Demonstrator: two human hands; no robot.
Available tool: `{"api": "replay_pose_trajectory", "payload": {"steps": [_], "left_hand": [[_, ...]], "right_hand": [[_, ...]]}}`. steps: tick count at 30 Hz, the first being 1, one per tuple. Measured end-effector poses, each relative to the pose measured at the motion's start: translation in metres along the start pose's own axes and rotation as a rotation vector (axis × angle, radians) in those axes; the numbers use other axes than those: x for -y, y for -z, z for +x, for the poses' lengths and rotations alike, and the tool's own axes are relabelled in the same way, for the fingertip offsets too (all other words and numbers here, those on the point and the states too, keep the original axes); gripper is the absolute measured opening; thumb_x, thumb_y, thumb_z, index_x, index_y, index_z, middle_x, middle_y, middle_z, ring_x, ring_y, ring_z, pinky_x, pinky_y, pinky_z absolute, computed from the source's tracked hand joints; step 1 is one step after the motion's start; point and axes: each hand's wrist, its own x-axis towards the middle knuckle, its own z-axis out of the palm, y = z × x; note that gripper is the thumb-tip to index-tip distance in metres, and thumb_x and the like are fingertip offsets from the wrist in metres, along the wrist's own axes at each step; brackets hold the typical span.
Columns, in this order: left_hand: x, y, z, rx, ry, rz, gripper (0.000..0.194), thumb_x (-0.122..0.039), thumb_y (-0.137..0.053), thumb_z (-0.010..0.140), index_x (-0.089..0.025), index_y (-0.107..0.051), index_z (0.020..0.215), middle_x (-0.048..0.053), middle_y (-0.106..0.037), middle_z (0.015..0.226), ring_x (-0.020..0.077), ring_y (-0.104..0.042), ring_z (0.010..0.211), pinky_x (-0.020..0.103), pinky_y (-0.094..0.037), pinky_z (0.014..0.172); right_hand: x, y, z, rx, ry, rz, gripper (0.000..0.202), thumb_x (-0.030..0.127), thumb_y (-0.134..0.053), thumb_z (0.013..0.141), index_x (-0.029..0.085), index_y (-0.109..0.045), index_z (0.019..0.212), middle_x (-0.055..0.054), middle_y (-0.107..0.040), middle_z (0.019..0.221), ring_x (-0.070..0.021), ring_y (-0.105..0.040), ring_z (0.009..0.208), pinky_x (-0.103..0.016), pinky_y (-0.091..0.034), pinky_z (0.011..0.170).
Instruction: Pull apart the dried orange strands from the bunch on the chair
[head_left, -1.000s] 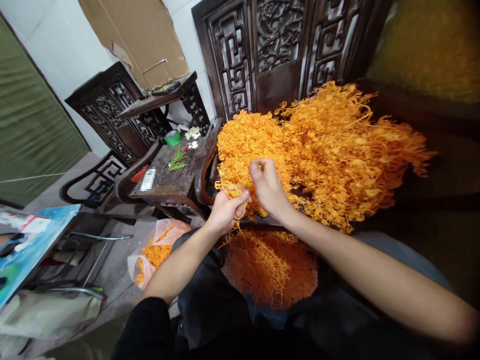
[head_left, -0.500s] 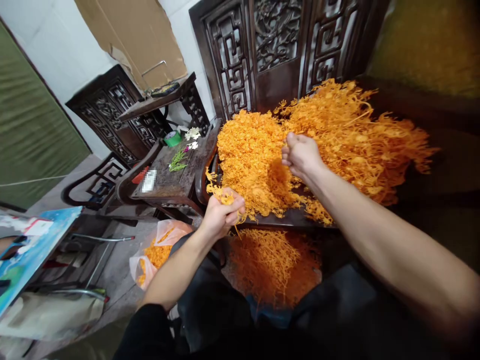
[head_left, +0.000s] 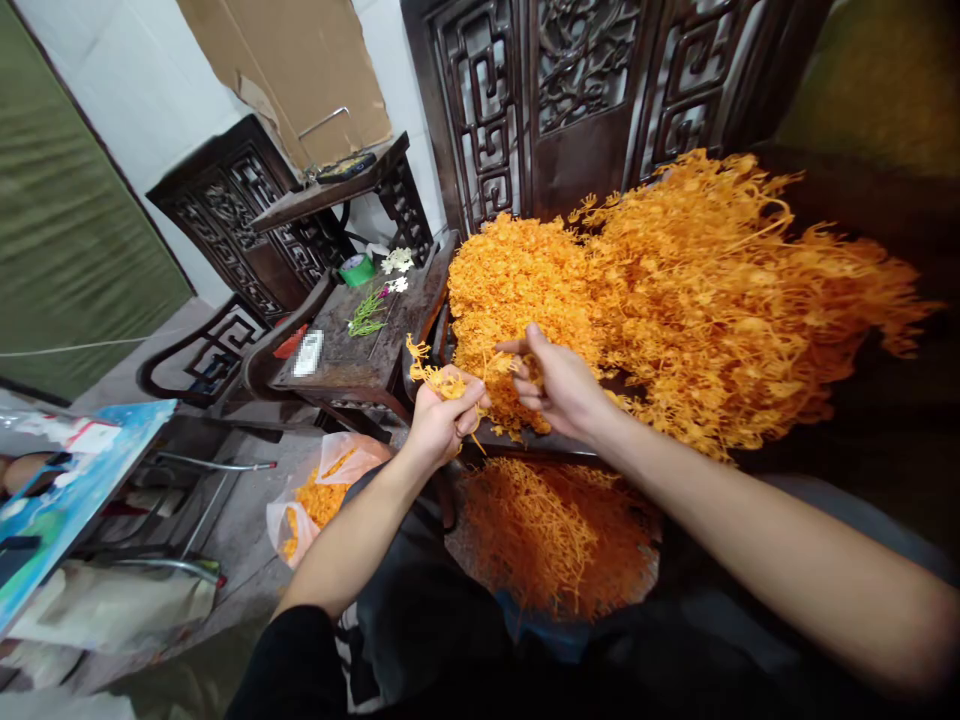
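Head view, only one. Left hand [head_left: 448, 418] is closed, thumb pressed over curled fingers, pinching a small bunch of orange sprigs [head_left: 422, 372]; the branching heads poke out above the fist, and a thin stem end hangs below. Right hand [head_left: 561, 388] is loosely spread: thumb up and apart, fingers half curled, in front of the heap. No piece clearly in it; can't tell if a fine strand touches the fingertips.

Main stock: orange heap [head_left: 517, 285], dense and compact, on the wooden seat [head_left: 536, 440] with the carved back, just beyond both hands. Looser pile [head_left: 720, 300] to its right, long stems trailing off that way; the two touch and run together. Below the seat edge, between the knees, thin loose strands [head_left: 551, 530] lie on a roundish surface, mostly stem-like; what holds them up is unclear. Plastic bag [head_left: 306, 530] on the floor at left has more orange pieces in it.

Progress, my judgement: partway. Done: one small bunch gathered in the left hand. The tidier heap looks like handled material and the strands below like cast-offs, but that isn't certain. Left: the looser pile is large, so plenty seems unworked. Can't tell whether the bagged pieces are finished.
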Motion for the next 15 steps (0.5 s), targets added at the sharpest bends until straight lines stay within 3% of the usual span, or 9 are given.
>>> {"api": "replay_pose_trajectory", "payload": {"steps": [3,6,8,12,15], "left_hand": [[0.0,-0.003,-0.003,-0.015,-0.033,-0.021,0.038,-0.033,-0.089,0.074,-0.015,-0.055,0.077,-0.001,-0.066,0.062,-0.001,-0.034,0.033,0.014,-0.022,0.037],[-0.001,-0.006,-0.013,0.093,-0.058,-0.053,0.038,-0.031,-0.087,0.076,-0.016,-0.053,0.077,-0.003,-0.064,0.062,-0.0021,-0.029,0.033,0.014,-0.02,0.036],[-0.002,-0.006,-0.018,0.189,-0.061,-0.052,0.033,-0.029,-0.085,0.079,-0.017,-0.054,0.078,-0.003,-0.064,0.065,-0.0023,-0.029,0.032,0.014,-0.018,0.035],[-0.001,-0.003,-0.019,0.274,-0.045,-0.03,0.028,-0.028,-0.081,0.083,-0.016,-0.056,0.079,-0.002,-0.065,0.067,-0.0028,-0.027,0.032,0.013,-0.016,0.034],[-0.001,-0.002,-0.015,0.281,-0.053,-0.043,0.029,-0.028,-0.08,0.084,-0.017,-0.054,0.079,-0.002,-0.066,0.066,-0.0028,-0.026,0.031,0.013,-0.019,0.034]], "right_hand": [[-0.016,-0.007,-0.002,0.004,0.121,-0.113,0.045,0.06,-0.073,0.087,0.021,-0.051,0.078,0.008,-0.038,0.055,-0.0051,-0.029,0.041,-0.018,-0.021,0.036],[-0.004,0.005,0.014,-0.236,0.237,-0.045,0.043,0.049,-0.068,0.094,0.023,-0.041,0.074,0.01,-0.034,0.051,-0.0057,-0.03,0.04,-0.018,-0.023,0.037],[0.017,0.018,0.026,-0.35,0.188,0.072,0.037,0.037,-0.056,0.102,0.022,-0.037,0.074,0.009,-0.035,0.05,-0.0053,-0.027,0.039,-0.016,-0.019,0.036],[0.047,0.032,0.027,-0.206,0.128,-0.023,0.014,0.02,-0.051,0.097,0.017,-0.054,0.084,-0.002,-0.065,0.068,-0.0048,-0.038,0.039,-0.018,-0.015,0.033],[0.043,0.03,0.016,-0.089,0.137,-0.132,0.007,0.016,-0.057,0.085,0.014,-0.062,0.09,-0.006,-0.069,0.074,-0.0051,-0.039,0.036,-0.021,-0.013,0.032]]}}
